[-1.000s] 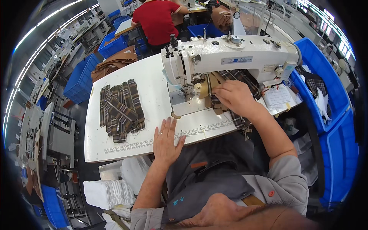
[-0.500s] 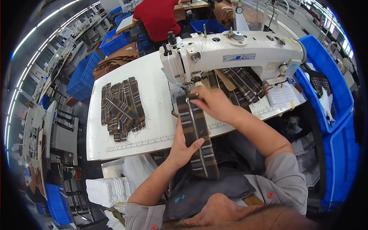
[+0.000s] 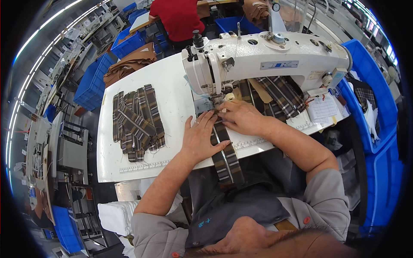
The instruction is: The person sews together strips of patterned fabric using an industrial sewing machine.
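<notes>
A plaid strip with a long zipper point(image 3: 226, 167) runs from beneath the head of the white sewing machine point(image 3: 247, 56) over the table's front edge toward my lap. My left hand point(image 3: 195, 139) lies on the strip beside the presser area, fingers stretched and apart. My right hand point(image 3: 241, 116) has its bent fingers on the strip's far end, close to the needle; the fingertips are partly hidden. A pile of similar plaid strips point(image 3: 135, 122) rests on the white tabletop point(image 3: 112, 167) at left, and more plaid pieces point(image 3: 279, 92) lie under the machine's arm.
Blue bins point(image 3: 372, 107) stand at right, another blue bin point(image 3: 88, 81) and brown cloth point(image 3: 129, 66) at back left. A co-worker in red point(image 3: 176, 19) sits beyond the machine. A white stack point(image 3: 118, 215) is below the table at left. A paper sheet point(image 3: 320, 107) lies at right.
A zippered plaid strip was brought out in front of the needle and then laid down toward it. My left hand went from gripping it to lying spread on it; my right hand moved left to the needle.
</notes>
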{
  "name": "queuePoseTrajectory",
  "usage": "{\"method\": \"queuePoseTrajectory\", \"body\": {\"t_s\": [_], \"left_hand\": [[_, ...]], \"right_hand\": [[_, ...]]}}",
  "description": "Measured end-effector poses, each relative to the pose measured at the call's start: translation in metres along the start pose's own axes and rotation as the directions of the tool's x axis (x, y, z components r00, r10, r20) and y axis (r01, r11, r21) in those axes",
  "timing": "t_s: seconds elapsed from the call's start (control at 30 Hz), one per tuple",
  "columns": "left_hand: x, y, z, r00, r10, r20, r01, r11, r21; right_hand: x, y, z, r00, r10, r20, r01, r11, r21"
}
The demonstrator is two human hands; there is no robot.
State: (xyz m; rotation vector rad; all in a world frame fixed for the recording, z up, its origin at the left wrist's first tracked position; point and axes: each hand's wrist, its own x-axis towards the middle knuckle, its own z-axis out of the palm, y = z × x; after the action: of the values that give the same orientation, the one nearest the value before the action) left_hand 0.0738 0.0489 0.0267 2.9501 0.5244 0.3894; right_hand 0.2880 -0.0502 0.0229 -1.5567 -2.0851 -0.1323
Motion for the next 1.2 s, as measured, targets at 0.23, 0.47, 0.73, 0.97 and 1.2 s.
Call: {"method": "queuePoseTrajectory", "body": {"t_s": [0.23,0.47,0.73,0.97,1.2], "left_hand": [[0.012,-0.024,-0.003,0.995,0.012,0.095,-0.014,1.0,0.017],[0.023,-0.037,0.004,0.993,0.062,0.102,-0.061,0.998,-0.011],[0.024,-0.042,0.008,0.989,0.144,0.043,-0.136,0.978,-0.157],[0.026,-0.042,0.007,0.988,0.148,0.034,-0.14,0.974,-0.177],[0.028,-0.035,0.004,0.994,0.095,0.05,-0.092,0.993,-0.069]], "right_hand": [[0.003,-0.003,-0.006,0.999,0.02,0.047,-0.016,0.997,-0.073],[0.005,0.001,0.001,0.996,0.088,0.027,-0.086,0.993,-0.079],[0.005,0.003,0.007,0.995,0.026,-0.091,-0.035,0.994,-0.099],[0.006,0.003,0.007,0.996,0.02,-0.083,-0.029,0.993,-0.112],[0.002,0.006,0.006,0.998,0.029,-0.061,-0.036,0.992,-0.124]]}}
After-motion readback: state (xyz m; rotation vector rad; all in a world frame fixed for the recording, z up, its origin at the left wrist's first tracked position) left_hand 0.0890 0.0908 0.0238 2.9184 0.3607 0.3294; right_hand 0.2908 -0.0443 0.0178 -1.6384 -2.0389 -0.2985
